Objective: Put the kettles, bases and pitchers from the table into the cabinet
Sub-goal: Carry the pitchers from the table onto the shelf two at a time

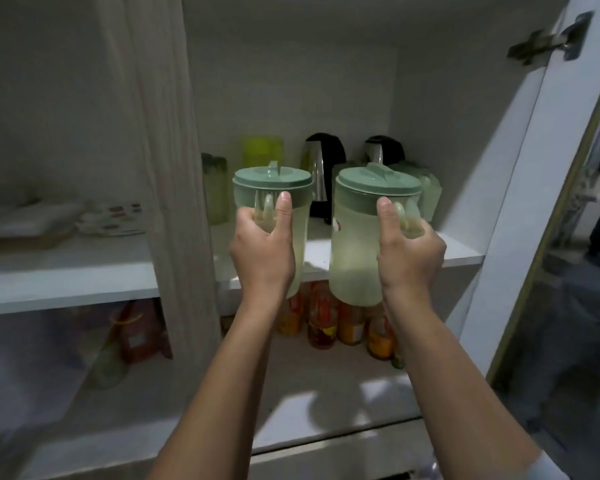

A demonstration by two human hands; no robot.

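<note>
From the head camera we look into an open cabinet, and we take its middle shelf [458, 252] as our landmark. Our left hand [262, 251] is curled round the handle of the left pitcher [272, 199], thumb up along the handle, and holds it upright in the air just in front of the shelf's front edge, its base hanging below the edge. Our right hand [411, 252] grips the handle of the right pitcher [357, 244] in the same way, thumb raised, and this pitcher too hangs upright before the shelf edge, not resting on it. Both pitchers are pale and translucent with green lids.

At the back of the shelf stand two steel kettles, one [321, 174] behind the gap between the held pitchers and the other [381, 150] to its right, mostly hidden by the right pitcher's lid. More green-lidded pitchers stand on the shelf: one [217, 188] at its left end, a yellow-green one [262, 148] behind it, and another [430, 192] at the right end.

Below the shelf, bottles [323, 320] with orange labels stand in a cluster. The open door [520, 202] rises to the right of the shelf, with a hinge [551, 38] near its top. Left of the shelf, beyond a wooden upright [174, 168], blurred plates [111, 220] lie at the same height.
</note>
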